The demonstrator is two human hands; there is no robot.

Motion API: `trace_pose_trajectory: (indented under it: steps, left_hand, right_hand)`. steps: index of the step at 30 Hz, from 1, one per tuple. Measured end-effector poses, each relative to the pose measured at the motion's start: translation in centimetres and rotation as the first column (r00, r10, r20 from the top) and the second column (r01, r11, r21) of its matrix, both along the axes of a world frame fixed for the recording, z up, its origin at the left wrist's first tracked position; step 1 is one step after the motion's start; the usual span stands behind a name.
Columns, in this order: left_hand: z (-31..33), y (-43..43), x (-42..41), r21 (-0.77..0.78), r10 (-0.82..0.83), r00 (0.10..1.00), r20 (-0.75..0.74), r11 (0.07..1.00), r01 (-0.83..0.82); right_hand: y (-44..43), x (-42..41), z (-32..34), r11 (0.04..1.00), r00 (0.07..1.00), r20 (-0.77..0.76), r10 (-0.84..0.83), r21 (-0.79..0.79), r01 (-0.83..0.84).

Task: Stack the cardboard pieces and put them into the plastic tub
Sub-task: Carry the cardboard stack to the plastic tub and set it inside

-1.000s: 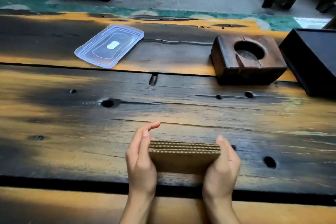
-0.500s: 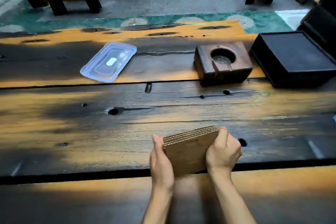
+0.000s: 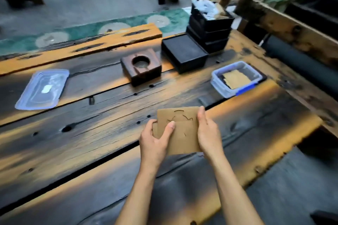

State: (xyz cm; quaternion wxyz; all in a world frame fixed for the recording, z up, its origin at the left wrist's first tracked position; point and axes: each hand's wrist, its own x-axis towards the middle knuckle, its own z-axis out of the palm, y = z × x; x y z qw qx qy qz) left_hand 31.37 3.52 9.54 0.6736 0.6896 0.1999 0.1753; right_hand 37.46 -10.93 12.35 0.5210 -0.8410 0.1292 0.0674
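Observation:
A stack of brown cardboard pieces (image 3: 182,133) is held flat above the wooden table (image 3: 91,133), its top sheet showing curved cut lines. My left hand (image 3: 155,142) grips its left edge with the thumb on top. My right hand (image 3: 208,133) grips the right edge. The clear plastic tub (image 3: 236,78) with a blue clip stands to the right and farther away, with a piece of cardboard (image 3: 236,79) lying inside. The tub's clear lid (image 3: 42,89) lies at the far left.
A dark wooden ashtray block (image 3: 140,68) sits behind the stack. A black flat box (image 3: 184,53) and stacked black trays (image 3: 210,27) with white scraps stand at the back right. A wooden beam (image 3: 292,29) runs along the table's right side.
The view has swung right, bringing the tub into sight. The stack, earlier standing on edge between my hands, is now tilted flat with its face up and carried slightly rightward.

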Motion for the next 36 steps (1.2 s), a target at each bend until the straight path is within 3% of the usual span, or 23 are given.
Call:
trace_pose_trajectory:
  steps: [2, 6, 10, 17, 22, 29, 36]
  left_hand:
    - [1.7, -1.8, -0.1, -0.106, -0.095, 0.995, -0.006, 0.990, 0.093]
    - [4.4, -6.6, -0.7, -0.222, -0.258, 0.966, -0.016, 0.943, 0.249]
    - [5.8, -12.5, -1.3, -0.185, -0.412, 0.911, -0.031, 0.898, 0.400]
    - [6.7, -24.0, -2.9, -0.127, -0.568, 0.819, -0.077, 0.821, 0.557]
    - [7.1, -30.9, -3.5, -0.113, -0.629, 0.775, -0.059, 0.776, 0.621]
    - [7.7, -36.7, -2.6, -0.154, -0.649, 0.759, -0.044, 0.756, 0.637]
    - [7.3, -40.2, -1.0, -0.152, -0.559, 0.828, -0.050, 0.824, 0.546]
  right_hand:
    - [-3.2, -1.6, 1.8, 0.997, 0.998, -0.001, 0.066, 0.051, -0.066]
    - [-8.8, -4.9, 4.2, 0.989, 0.995, 0.053, -0.081, 0.130, 0.074]
    - [-14.7, -8.5, 5.4, 0.955, 0.962, 0.066, -0.265, 0.156, 0.253]
    - [-25.6, -13.5, 5.3, 0.868, 0.901, 0.056, -0.430, 0.299, 0.396]
    - [-32.1, -14.8, 5.4, 0.824, 0.855, 0.079, -0.513, 0.323, 0.464]
    - [-38.2, -13.9, 5.7, 0.860, 0.877, 0.140, -0.461, 0.317, 0.401]
    - [-41.9, -10.6, 4.9, 0.877, 0.910, 0.117, -0.398, 0.339, 0.340]
